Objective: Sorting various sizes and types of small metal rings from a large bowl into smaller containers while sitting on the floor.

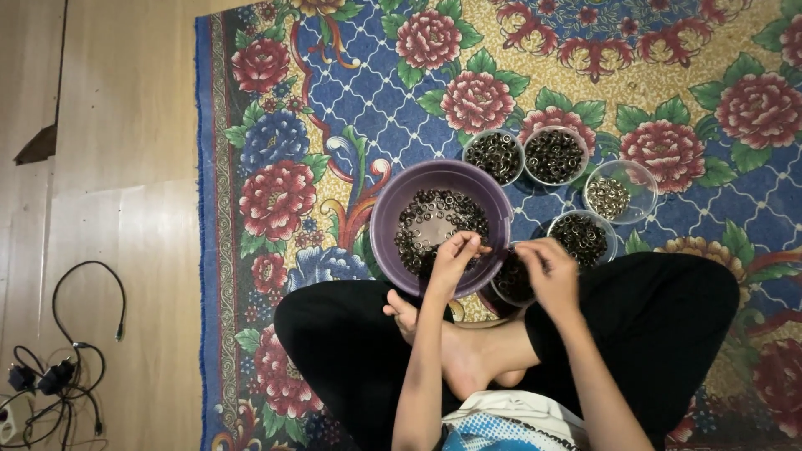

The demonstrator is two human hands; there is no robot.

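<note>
Over the round purple plastic bowl (384,219) of small dark metal rings (439,224) on the flowered rug (334,125), the left hand (454,260) pinched rings with its fingers pressed together, seemingly mid-sorting, while the right hand (551,269) curled, grip unclear, above a small clear cup (511,284).

A large purple plastic bowl of small metal rings (440,219) is sitting on the floral patterned rug (351,125). Four small clear plastic cups of rings (553,157) are lying to its right. A tangle of black cables (58,367) is lying on the wooden floor (117,217), left of the rug.
</note>
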